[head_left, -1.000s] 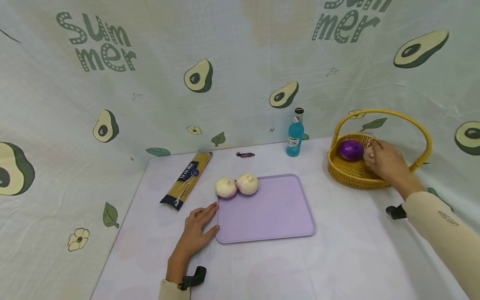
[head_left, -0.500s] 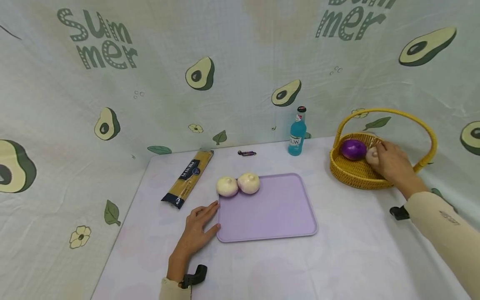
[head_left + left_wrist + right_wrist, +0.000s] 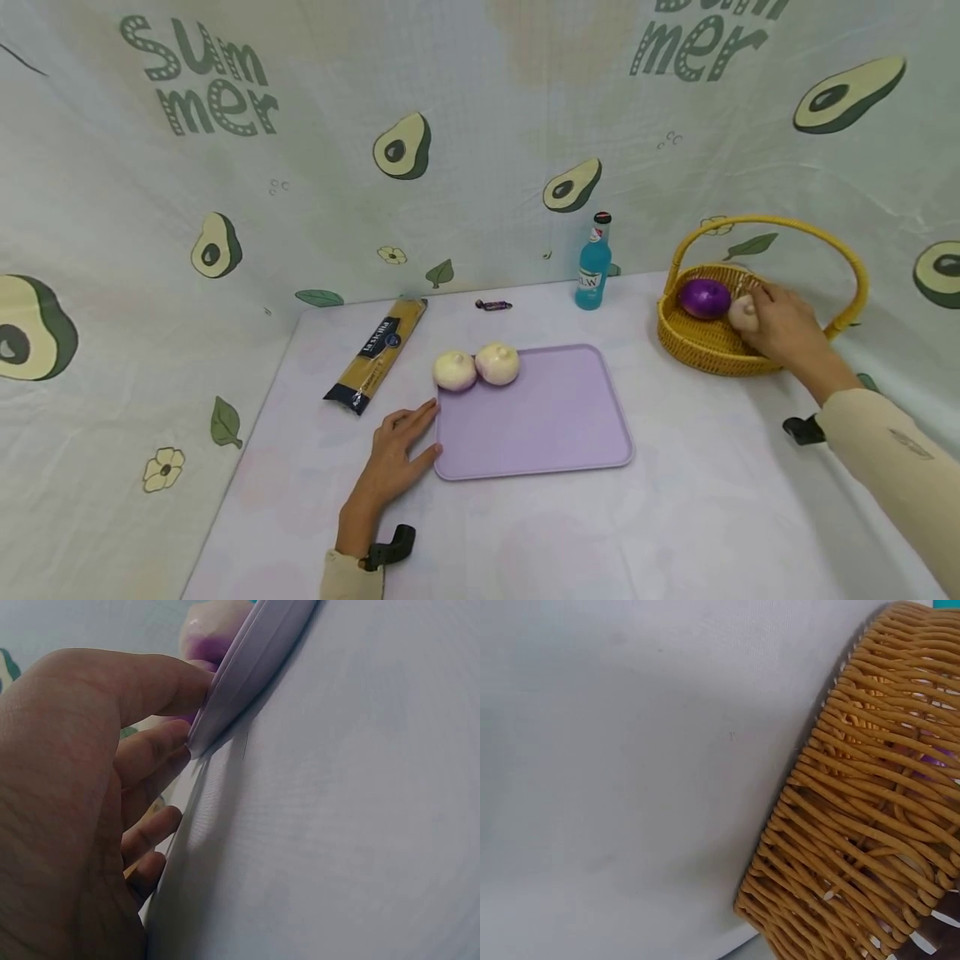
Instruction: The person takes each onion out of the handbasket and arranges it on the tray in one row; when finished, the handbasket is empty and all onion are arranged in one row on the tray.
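My right hand reaches into the yellow wicker basket, its fingers round a pale, whitish bulb that looks like garlic. Beside that bulb lies a shiny purple onion. In the right wrist view the basket's woven side covers most of what is inside. My left hand rests at the left edge of the lilac tray, fingers extended, with thumb and fingertips at the rim. Two white onions with purple undersides, a left onion and a right onion, sit at the tray's back left corner.
Behind the left hand lies a spaghetti packet. A small wrapped candy is on the table beyond the tray. The blue bottle stands near the back cloth, left of the basket. An arched handle rises over the basket.
In the basket, my right hand has shifted slightly, and more of the pale bulb shows beside its fingers. My left hand and the tray stay put; the head view moved a little.
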### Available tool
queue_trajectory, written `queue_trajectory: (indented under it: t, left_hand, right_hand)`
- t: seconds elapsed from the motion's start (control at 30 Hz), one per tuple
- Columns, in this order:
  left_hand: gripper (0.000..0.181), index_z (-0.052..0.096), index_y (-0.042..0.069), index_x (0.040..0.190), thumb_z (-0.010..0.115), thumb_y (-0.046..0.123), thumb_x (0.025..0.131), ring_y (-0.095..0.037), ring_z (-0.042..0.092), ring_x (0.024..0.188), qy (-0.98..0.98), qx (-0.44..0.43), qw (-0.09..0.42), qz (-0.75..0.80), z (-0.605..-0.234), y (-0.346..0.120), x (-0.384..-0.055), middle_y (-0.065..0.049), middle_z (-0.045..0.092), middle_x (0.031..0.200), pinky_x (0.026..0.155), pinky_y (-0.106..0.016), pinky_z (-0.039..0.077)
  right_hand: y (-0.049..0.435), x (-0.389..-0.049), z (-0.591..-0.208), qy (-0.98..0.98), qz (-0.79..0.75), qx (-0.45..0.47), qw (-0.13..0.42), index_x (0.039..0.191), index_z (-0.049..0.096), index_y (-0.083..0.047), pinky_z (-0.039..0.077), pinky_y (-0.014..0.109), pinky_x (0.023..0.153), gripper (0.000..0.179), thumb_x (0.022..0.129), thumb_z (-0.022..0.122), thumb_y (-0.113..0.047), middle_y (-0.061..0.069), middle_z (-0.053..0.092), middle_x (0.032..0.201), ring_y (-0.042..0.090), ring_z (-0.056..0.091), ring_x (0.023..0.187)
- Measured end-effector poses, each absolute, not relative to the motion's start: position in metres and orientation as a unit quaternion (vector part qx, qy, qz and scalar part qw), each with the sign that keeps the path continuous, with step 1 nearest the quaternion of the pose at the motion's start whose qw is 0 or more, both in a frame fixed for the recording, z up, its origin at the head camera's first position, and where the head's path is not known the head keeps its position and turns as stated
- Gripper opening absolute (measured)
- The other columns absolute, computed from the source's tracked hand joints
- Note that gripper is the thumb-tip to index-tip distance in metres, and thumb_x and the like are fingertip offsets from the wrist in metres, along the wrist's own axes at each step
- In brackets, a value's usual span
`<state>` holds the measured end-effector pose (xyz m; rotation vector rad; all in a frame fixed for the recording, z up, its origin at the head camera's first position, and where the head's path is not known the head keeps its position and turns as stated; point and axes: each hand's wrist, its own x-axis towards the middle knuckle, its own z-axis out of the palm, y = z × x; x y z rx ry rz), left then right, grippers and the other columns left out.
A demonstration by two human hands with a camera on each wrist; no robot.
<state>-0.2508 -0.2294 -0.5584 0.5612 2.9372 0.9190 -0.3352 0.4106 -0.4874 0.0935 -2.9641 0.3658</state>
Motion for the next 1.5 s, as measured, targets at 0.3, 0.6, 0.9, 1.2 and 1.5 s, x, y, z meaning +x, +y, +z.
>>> queue_trajectory:
  t: [0.3,0.6,0.9,1.2,1.5]
  left_hand:
    - [0.065,0.039,0.032,0.155,0.063,0.041,0.096,-0.02,0.028,0.139,0.94,0.172,0.019,0.293,-0.561,-0.228,-0.251,0.021,0.031,0.159,0.111,-0.052,0.02]
    - [0.064,0.041,0.029,0.154,0.065,0.04,0.095,-0.021,0.03,0.138,0.937,0.177,0.01,0.301,-0.559,-0.227,-0.25,0.019,0.033,0.158,0.111,-0.052,0.02]
    - [0.063,0.044,0.027,0.153,0.066,0.038,0.095,-0.023,0.032,0.136,0.934,0.194,-0.008,0.3,-0.56,-0.227,-0.25,0.017,0.035,0.158,0.11,-0.052,0.021]
    - [0.064,0.04,0.031,0.154,0.064,0.041,0.095,-0.021,0.03,0.138,0.938,0.185,0.005,0.295,-0.561,-0.228,-0.249,0.019,0.033,0.158,0.111,-0.051,0.019]
    - [0.064,0.043,0.028,0.153,0.065,0.04,0.095,-0.022,0.031,0.137,0.937,0.188,-0.008,0.294,-0.558,-0.229,-0.248,0.017,0.034,0.158,0.111,-0.052,0.02]
  right_hand:
    - [0.409,-0.325,-0.486,-0.987,0.132,0.035,0.079,0.141,0.03,0.024,0.027,0.074,0.098,0.077,0.085,0.068,-0.012,0.047,0.03,0.134,0.065,0.032,0.117]
    - [0.405,-0.316,-0.479,-0.982,0.151,0.043,0.104,0.139,0.036,0.021,0.028,0.073,0.096,0.073,0.084,0.072,-0.012,0.045,0.033,0.133,0.064,0.033,0.115]
    - [0.393,-0.31,-0.473,-0.979,0.174,0.041,0.094,0.141,0.033,0.019,0.025,0.072,0.101,0.075,0.087,0.072,-0.014,0.046,0.03,0.137,0.065,0.028,0.121]
    - [0.384,-0.305,-0.467,-0.978,0.182,0.049,0.093,0.143,0.032,0.018,0.024,0.072,0.102,0.078,0.085,0.074,-0.013,0.044,0.03,0.141,0.064,0.028,0.124]
    - [0.372,-0.302,-0.458,-0.972,0.193,0.07,0.118,0.139,0.036,0.018,0.025,0.07,0.103,0.074,0.084,0.075,-0.012,0.042,0.034,0.138,0.061,0.031,0.123]
